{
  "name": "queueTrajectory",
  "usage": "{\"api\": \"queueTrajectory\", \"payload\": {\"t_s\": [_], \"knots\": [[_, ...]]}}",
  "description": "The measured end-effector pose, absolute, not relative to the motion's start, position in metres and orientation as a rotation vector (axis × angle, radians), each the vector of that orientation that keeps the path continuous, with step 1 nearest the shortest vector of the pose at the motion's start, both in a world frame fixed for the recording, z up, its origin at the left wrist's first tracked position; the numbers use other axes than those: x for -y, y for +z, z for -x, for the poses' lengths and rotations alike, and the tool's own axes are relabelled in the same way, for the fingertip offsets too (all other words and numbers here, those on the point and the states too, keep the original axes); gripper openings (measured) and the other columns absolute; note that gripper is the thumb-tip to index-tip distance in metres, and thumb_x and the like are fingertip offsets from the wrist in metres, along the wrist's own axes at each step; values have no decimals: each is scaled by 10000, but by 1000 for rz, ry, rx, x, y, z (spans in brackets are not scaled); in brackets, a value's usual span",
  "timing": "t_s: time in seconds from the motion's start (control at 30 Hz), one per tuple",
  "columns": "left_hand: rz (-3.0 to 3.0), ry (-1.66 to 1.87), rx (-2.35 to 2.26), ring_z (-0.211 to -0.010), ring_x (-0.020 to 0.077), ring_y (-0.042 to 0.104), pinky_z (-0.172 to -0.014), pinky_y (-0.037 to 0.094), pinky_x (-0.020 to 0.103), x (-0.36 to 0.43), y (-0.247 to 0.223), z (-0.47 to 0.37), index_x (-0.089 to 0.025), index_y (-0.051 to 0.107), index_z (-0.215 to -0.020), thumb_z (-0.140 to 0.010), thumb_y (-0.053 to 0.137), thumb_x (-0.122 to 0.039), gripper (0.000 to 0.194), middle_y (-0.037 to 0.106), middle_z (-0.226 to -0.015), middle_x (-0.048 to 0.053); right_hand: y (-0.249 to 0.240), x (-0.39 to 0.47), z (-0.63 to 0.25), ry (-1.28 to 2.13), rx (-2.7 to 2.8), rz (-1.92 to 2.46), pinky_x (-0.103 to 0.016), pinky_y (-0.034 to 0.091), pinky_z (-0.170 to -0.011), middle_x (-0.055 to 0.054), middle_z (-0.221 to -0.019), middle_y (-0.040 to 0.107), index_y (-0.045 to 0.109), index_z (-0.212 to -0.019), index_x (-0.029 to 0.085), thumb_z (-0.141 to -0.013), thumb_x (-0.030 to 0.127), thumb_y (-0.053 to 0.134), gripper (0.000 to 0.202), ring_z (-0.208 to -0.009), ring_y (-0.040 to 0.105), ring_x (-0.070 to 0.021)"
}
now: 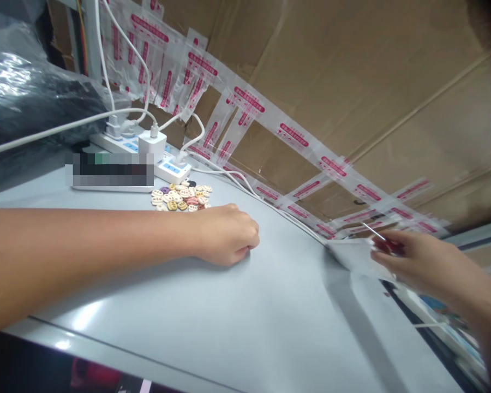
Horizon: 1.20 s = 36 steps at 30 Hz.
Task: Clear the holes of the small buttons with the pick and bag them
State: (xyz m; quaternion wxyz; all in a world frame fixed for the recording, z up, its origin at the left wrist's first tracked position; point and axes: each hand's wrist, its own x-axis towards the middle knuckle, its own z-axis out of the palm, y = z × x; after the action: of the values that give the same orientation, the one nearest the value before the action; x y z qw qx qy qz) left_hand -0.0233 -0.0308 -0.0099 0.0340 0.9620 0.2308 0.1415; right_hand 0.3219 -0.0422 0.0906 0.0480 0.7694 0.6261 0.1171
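Note:
My left hand [229, 234] is closed in a fist on the light grey tabletop [245, 316]; what it holds, if anything, is hidden. Just behind its wrist lies a pile of small button-like pieces [182, 196], mostly cream, with some yellow-green, purple, pink and dark ones. Over at the right, my right hand [409, 254] is wrapped round what looks like a small screwdriver [387, 243], with a dark red handle and a thin metal shaft pointing up and left. A white sheet [355, 256] is right beside those fingers; I cannot tell whether they grip it too.
A white power strip [172, 168] with a plugged-in charger [152, 144] and several white cables stands at the back left. Near it is a pixelated object [110, 172]. Dark plastic-wrapped material [36, 98] fills the left. Taped cardboard [311, 82] walls the back.

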Motion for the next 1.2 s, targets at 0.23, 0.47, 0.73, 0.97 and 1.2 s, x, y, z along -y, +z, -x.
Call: {"api": "queueTrajectory", "payload": {"t_s": [0.23,0.47,0.73,0.97,1.2], "knots": [[-2981,426,-717,-818,201,643,-844,445,371,32,-9,24,-173,684,-791,-831,503,-104,198,723,-890,49,102,44,-321,751,-1888,-2323,-373,382,-591,-111,-746,684,707,-832,294,-731,348,591,163,-598,577,-258],[-2946,385,-776,-783,206,638,-685,436,331,29,-7,26,-179,662,-759,-835,488,-133,195,710,-852,57,70,57,-276,347,-2153,-2347,-374,409,-627,-54,-652,680,716,-736,266,-736,364,596,155,-615,605,-258],[-2897,307,-811,-1085,270,602,-909,472,403,36,-7,25,-164,682,-1013,-952,488,-321,257,675,-1159,119,37,70,-271,61,-2191,-2300,-332,424,-604,-36,-701,702,743,-789,254,-750,449,599,246,-604,601,-227],[-2654,190,-825,-1507,353,125,-1183,143,625,48,-17,17,-173,325,-1528,-957,306,-609,718,171,-1620,181,15,74,-261,-193,-2217,-2107,-308,399,-602,-22,-678,673,689,-807,229,-900,466,451,349,-620,580,-203],[-2647,107,-859,-1515,328,74,-1199,44,619,52,-20,14,-205,268,-1551,-943,294,-594,722,122,-1632,115,25,37,-236,-202,-2409,-2324,-293,394,-605,-24,-795,706,626,-843,213,-944,446,390,346,-565,575,-167]]}}
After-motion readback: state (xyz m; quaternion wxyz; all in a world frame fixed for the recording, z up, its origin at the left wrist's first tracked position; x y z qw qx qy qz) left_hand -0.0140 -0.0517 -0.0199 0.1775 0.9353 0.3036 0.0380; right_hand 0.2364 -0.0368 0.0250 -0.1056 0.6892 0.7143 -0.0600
